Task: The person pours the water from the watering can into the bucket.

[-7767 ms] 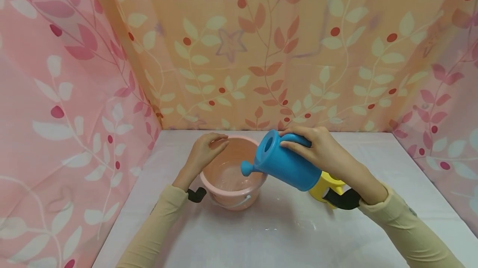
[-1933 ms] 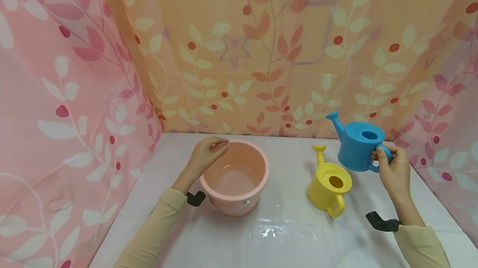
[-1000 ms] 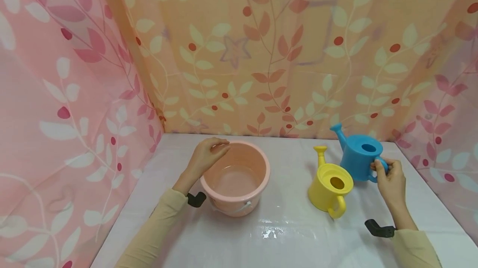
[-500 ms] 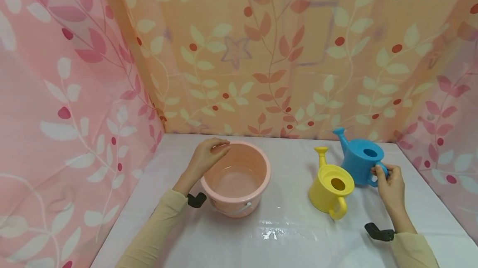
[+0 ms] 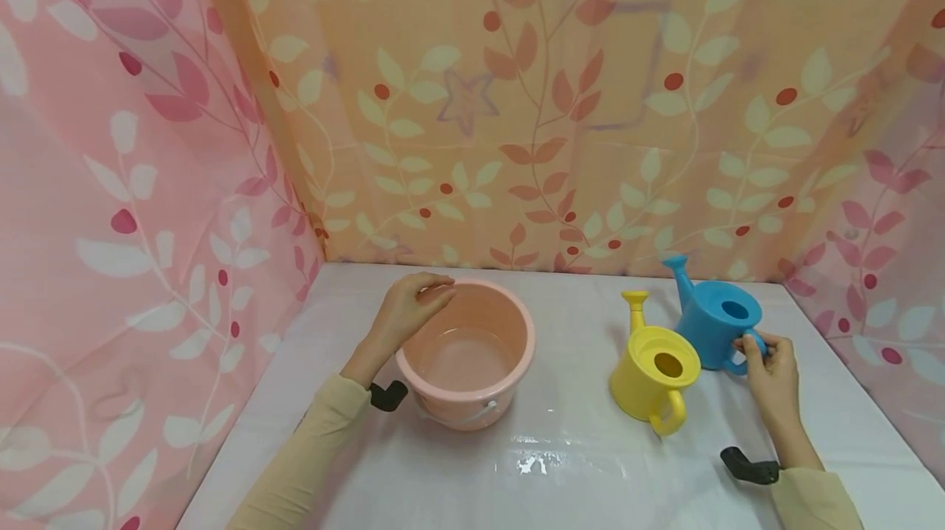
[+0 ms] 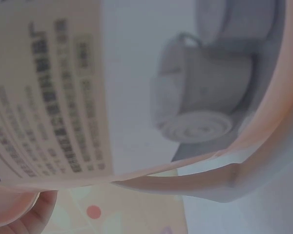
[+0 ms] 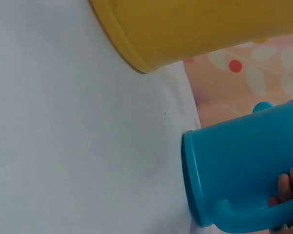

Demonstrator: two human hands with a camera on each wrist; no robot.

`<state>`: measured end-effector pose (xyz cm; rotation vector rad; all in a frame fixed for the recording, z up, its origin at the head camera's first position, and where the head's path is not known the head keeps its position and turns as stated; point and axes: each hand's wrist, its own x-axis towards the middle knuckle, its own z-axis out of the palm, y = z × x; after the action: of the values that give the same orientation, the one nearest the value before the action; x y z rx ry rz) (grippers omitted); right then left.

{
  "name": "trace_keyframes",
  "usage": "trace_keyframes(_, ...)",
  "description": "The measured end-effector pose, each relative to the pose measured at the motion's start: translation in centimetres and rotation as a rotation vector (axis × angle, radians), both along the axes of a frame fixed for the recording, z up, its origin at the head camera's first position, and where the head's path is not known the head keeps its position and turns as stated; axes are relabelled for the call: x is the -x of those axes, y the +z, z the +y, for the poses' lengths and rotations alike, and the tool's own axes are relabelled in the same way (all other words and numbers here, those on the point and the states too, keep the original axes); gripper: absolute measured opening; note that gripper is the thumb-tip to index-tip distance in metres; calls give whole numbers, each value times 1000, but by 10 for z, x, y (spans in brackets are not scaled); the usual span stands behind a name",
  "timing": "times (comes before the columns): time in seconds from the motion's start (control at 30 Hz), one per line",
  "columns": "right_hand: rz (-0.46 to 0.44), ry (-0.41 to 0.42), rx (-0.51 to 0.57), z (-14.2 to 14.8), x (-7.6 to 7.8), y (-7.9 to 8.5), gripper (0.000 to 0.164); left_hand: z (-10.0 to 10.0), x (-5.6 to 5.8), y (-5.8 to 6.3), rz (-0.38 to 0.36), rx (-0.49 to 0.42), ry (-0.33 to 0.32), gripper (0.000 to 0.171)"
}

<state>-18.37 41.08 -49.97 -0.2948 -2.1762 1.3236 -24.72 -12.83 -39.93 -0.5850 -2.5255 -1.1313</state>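
In the head view, my right hand [image 5: 773, 378] grips the handle of a blue watering can [image 5: 714, 325] at the back right. The can is upright, its spout pointing to the back left. Its base sits right at the tabletop in the right wrist view, where my fingers [image 7: 285, 187] curl through the handle. My left hand [image 5: 408, 310] holds the rim of a pink bucket [image 5: 467, 395], thumb on the inner side. Shallow clear water lies in the bucket. The left wrist view is filled by the bucket's printed label [image 6: 71, 97], with its pale handle [image 6: 229, 178] hanging beside.
A yellow watering can [image 5: 653, 374] stands between the bucket and the blue can, close in front of the blue one. Wet patches [image 5: 542, 460] shine on the white tabletop [image 5: 591, 497]. Patterned cloth walls [image 5: 458, 144] enclose the back and sides.
Earlier the blue can was tilted with its spout over the bucket. My right hand has carried it right, upright, and lowered it behind the yellow can. The left hand stays at the rim.
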Motion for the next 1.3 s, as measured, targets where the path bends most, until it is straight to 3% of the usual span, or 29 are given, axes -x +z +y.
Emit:
trace_keyframes(0.07,-18,-4,-5,5,3,-5,25,0,0,0,-3,-2,-1,26)
trace_keyframes(0.3,21,16,-29,26,9,-29,21,-1,0,0,3,-11,-9,26)
trace_keyframes(0.4,-17,-33,-34,36,14,-41,36,-1,0,-1,9,-12,-12,25)
trace_keyframes(0.53,-59,-126,-79,45,17,-51,44,0,1,-2,17,-8,-15,25)
trace_keyframes(0.63,-66,-159,-80,39,10,-42,44,0,1,-2,17,-6,-14,25)
trace_keyframes(0.73,-64,-165,-82,21,-5,-20,44,-1,1,-1,12,-11,-12,24)
trace_keyframes(0.87,9,-139,-54,3,-22,0,41,-1,0,0,13,-16,-11,23)
trace_keyframes(1.1,40,-185,-129,6,-24,-7,36,0,1,-1,10,-7,-8,24)
trace_keyframes(1.3,61,-157,-104,-30,-47,22,34,0,1,-1,-3,5,-5,25)
